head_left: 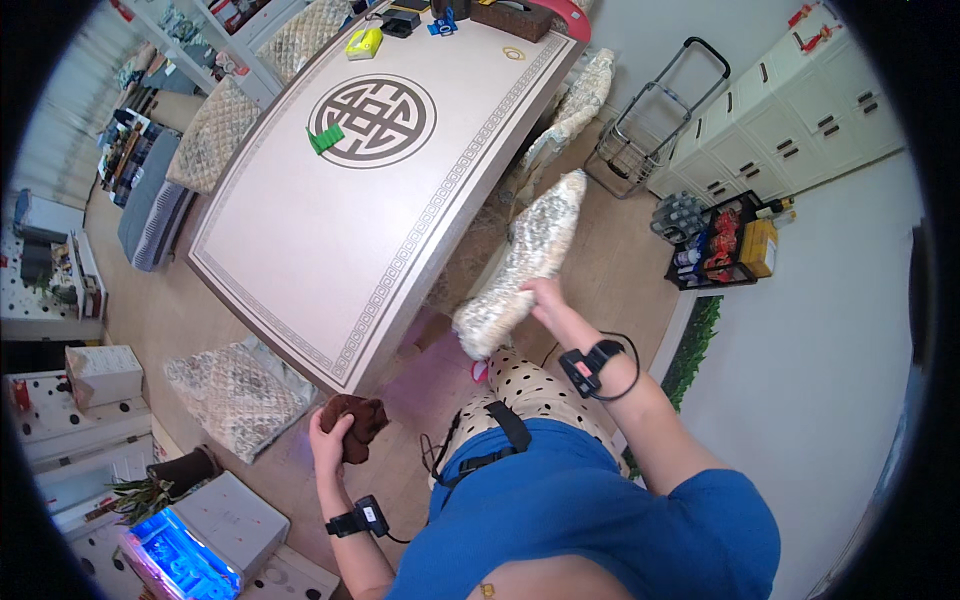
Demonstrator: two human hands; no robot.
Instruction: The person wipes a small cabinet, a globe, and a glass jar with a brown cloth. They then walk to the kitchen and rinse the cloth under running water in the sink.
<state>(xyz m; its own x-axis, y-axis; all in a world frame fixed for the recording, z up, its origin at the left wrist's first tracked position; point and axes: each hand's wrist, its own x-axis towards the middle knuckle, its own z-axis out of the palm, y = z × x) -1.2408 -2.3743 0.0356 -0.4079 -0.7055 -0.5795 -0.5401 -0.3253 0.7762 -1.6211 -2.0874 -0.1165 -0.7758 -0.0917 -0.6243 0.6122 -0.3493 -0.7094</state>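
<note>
My left hand [327, 438] is closed around a bunched dark brown cloth [362, 424], just off the near corner of the table [290, 260]. On the right, my right hand [545, 298] grips the edge of a chair back [525, 250] wrapped in a cream quilted, patterned cover. That chair stands along the table's right side, close to my legs. How the fingers wrap behind the cover is partly hidden. A dark band with a small device sits on each of my forearms.
Farther along the table lie a green piece [325, 138], a yellow object [364, 43] and a brown box [512, 18]. Other quilted chairs [240, 392] surround it. A folding trolley [655, 120], a black rack [728, 240] and white cabinets [790, 120] stand at right.
</note>
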